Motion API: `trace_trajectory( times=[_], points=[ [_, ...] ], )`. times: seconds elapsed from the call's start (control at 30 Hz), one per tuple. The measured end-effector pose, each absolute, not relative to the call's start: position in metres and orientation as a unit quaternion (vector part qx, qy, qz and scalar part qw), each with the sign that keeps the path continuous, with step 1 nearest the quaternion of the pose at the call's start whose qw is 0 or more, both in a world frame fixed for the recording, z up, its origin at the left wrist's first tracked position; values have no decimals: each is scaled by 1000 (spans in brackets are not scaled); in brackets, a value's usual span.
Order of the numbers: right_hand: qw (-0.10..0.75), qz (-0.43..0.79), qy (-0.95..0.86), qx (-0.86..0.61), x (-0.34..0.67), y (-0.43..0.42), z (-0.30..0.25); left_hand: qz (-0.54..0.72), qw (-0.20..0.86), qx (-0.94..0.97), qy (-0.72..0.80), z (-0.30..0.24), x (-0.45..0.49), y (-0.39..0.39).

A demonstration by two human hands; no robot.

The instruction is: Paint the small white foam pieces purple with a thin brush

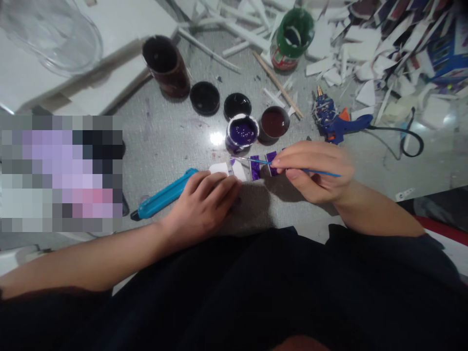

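Observation:
My right hand pinches a thin blue paintbrush; its tip hovers over a small white piece with a purple streak. The fingers of my left hand are bent and press that piece and another white piece against the table; the thumb is hidden. Purple-painted strips lie between the hands. Just above the brush tip stands an open jar of purple paint. A teal utility knife lies beside my left hand.
A cup of dark red paint, black lids, a dark brown jar and a green jar stand beyond. To the right lies a blue glue gun with its cord. White scraps cover the far right.

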State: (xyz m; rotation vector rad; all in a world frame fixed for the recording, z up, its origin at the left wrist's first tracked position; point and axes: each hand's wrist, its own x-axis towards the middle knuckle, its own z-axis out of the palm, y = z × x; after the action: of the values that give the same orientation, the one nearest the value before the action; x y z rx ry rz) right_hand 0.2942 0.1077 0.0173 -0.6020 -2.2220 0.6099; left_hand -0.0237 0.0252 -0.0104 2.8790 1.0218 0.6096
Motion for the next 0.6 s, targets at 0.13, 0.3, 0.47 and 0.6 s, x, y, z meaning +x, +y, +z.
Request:
trace_trajectory(
  times=[0.13,0.3,0.47,0.6],
  points=[
    [373,241,-864,-237,293,108,21,197,22,924,328,-10,-24,25],
    [362,190,-880,-242,292,109,20,188,4,925,329,-9,-23,26],
    [385,200,-870,-235,292,110,19,191,0,927,322,-7,-24,27],
    [369,205,-877,-227,293,111,20,188,-7,927,324,-6,-24,28]
  ],
)
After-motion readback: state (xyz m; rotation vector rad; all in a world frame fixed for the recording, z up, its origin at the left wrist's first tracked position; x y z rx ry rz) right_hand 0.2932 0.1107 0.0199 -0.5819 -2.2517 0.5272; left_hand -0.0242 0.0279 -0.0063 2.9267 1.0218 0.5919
